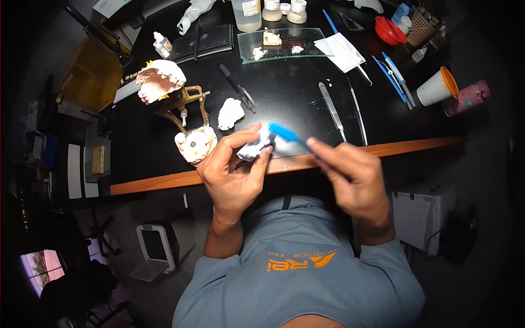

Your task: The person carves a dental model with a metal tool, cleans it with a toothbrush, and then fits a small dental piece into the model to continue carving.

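My left hand [234, 174] pinches a white plaster piece [251, 152] between thumb and fingers, over the table's front edge. The fingers cover part of it. In my right hand [356, 179] is the handle of a blue brush [282, 132]; its bristle head is at the plaster piece's right side, and contact cannot be made out. The brush handle and right fingers are slightly blurred. Left of my hands stands a brass-coloured articulator [188, 101] with an upper dental cast [159, 81] and a lower dental cast [194, 144]. Another white plaster lump [230, 113] lies just beyond my left hand.
A black pen [237, 87], a scalpel [331, 108] and a thin metal instrument [358, 112] lie on the black table [290, 82]. Farther back is a glass slab [279, 46] with small pieces. A white cup [435, 90] and red bowl [389, 30] stand right.
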`<state>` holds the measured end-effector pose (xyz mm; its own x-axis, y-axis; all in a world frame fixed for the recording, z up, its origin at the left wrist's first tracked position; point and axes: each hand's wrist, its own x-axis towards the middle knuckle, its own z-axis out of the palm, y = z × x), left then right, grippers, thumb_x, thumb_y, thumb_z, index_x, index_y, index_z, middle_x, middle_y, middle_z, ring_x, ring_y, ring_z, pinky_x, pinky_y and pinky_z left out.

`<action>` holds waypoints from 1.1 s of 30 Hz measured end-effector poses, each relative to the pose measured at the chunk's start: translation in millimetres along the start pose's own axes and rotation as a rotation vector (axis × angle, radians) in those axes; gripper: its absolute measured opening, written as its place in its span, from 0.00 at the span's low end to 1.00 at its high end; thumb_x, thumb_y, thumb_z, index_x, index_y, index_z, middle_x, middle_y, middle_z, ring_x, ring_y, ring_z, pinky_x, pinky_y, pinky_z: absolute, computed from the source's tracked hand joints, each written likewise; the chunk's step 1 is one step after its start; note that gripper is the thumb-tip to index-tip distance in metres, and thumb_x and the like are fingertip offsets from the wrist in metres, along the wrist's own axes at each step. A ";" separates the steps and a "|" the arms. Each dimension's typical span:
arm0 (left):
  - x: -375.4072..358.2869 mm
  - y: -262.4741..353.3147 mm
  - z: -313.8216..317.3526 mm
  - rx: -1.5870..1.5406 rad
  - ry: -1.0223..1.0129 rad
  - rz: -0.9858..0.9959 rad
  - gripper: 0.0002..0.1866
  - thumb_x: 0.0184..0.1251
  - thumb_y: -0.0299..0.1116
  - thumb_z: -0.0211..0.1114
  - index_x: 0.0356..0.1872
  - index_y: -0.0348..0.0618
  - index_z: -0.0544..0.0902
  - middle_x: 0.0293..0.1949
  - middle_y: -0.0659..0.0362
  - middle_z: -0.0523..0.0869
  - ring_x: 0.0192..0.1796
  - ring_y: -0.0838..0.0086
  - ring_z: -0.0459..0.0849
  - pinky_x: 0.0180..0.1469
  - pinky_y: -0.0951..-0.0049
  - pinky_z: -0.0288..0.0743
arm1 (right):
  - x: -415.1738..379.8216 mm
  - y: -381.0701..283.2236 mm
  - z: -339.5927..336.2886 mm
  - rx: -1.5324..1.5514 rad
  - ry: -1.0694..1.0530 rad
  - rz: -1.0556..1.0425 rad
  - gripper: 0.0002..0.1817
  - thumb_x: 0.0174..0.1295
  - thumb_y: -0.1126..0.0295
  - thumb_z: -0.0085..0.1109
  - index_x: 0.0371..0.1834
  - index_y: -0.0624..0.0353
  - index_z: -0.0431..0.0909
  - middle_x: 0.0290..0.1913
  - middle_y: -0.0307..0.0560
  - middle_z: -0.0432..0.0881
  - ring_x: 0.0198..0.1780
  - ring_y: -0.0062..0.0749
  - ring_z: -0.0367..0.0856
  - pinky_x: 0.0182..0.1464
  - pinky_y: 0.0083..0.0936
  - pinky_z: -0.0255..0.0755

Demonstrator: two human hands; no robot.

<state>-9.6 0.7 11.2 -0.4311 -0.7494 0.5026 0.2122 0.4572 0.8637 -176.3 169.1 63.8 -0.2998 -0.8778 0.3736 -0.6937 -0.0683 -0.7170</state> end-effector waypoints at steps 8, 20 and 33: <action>-0.8 3.2 -5.6 -0.042 -0.032 -0.099 0.18 0.63 0.09 0.77 0.53 0.26 0.84 0.58 0.33 0.90 0.58 0.63 0.94 0.64 0.68 0.90 | -7.3 -3.5 -5.4 -0.122 0.114 0.071 0.28 0.62 0.91 0.67 0.65 0.59 0.91 0.32 0.49 0.83 0.29 0.33 0.83 0.34 0.30 0.76; -1.8 -2.2 -5.7 0.011 0.007 -0.009 0.17 0.62 0.09 0.78 0.51 0.27 0.84 0.57 0.35 0.91 0.62 0.60 0.93 0.66 0.67 0.90 | -8.5 -3.8 -2.1 -0.014 0.054 0.017 0.25 0.65 0.89 0.67 0.65 0.61 0.90 0.35 0.52 0.87 0.32 0.33 0.87 0.37 0.27 0.79; -3.0 -4.3 -5.8 -0.029 0.003 0.006 0.18 0.62 0.08 0.79 0.50 0.29 0.84 0.56 0.38 0.90 0.63 0.58 0.93 0.67 0.65 0.90 | -2.5 -3.7 3.3 0.026 0.032 0.041 0.25 0.63 0.89 0.69 0.63 0.60 0.91 0.32 0.51 0.85 0.29 0.34 0.83 0.34 0.30 0.76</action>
<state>-4.1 -1.8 6.3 -0.4270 -0.7482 0.5078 0.2397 0.4478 0.8614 -170.8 170.0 63.6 -0.3488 -0.8646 0.3618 -0.6632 -0.0451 -0.7470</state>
